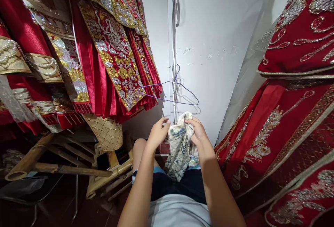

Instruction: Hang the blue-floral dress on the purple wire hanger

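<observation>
The cloth (179, 150) hangs below the hanger (175, 80), over the person's shorts (165, 187). The right hand (198, 129) is closed, pinching its bunched top, probably so the folds drop freely. The left hand (158, 135), half open beside the cloth, seems to grip nothing; whether it touches is unclear. Red robes (114, 42) hang left of the hanger and a gown (294, 49) right of it, presumably upright to spare their beading

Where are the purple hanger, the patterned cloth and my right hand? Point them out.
Purple hanger (169, 100), head view: on its bottom bar.
Patterned cloth (177, 152), head view: on its hanging part.
Right hand (198, 129), head view: on its back.
</observation>
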Action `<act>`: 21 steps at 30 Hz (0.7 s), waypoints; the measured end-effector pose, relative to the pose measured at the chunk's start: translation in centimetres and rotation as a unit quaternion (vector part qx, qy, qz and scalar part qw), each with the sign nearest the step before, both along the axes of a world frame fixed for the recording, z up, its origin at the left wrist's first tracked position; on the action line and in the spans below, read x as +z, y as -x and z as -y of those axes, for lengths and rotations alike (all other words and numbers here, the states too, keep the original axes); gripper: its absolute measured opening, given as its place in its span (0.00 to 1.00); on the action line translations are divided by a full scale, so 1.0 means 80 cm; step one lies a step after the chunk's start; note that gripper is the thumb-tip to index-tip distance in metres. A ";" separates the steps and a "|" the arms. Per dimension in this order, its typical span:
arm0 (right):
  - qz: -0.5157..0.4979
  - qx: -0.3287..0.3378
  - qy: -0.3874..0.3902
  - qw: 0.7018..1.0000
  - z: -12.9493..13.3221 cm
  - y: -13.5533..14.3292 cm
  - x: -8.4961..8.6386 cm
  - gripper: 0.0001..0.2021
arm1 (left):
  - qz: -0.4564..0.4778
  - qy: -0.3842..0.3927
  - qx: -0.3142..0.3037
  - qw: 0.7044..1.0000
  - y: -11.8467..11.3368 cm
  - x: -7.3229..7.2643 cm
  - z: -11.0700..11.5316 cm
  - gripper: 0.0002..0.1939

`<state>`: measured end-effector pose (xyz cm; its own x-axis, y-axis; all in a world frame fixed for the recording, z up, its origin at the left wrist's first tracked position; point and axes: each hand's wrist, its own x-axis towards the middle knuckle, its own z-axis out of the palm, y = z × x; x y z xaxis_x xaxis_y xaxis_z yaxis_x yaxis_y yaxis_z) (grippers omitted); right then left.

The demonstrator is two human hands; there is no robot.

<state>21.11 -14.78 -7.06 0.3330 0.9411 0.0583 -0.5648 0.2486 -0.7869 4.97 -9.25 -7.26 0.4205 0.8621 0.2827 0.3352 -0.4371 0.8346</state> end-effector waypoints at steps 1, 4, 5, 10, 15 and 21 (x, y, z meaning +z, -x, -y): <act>0.012 0.029 -0.003 0.999 0.002 0.000 0.007 0.11 | 0.035 0.002 -0.064 0.997 -0.007 0.004 -0.006 0.22; 0.118 0.160 -0.003 0.980 0.009 -0.006 0.029 0.12 | 0.105 0.072 -0.247 0.961 -0.024 0.008 -0.016 0.22; 0.171 0.205 -0.005 0.964 0.011 -0.012 0.037 0.12 | 0.101 0.104 -0.288 0.947 -0.026 0.006 -0.017 0.19; 0.455 0.263 -0.039 0.850 0.009 -0.070 0.065 0.07 | -0.106 0.080 -0.340 0.931 0.007 -0.001 -0.022 0.20; 0.629 0.024 -0.038 0.776 -0.036 -0.134 0.075 0.18 | -0.315 -0.070 -0.240 0.915 0.055 0.028 -0.041 0.30; 0.566 -0.114 -0.060 0.814 -0.138 -0.131 0.058 0.26 | -0.487 -0.167 -0.150 0.844 0.044 0.071 -0.027 0.37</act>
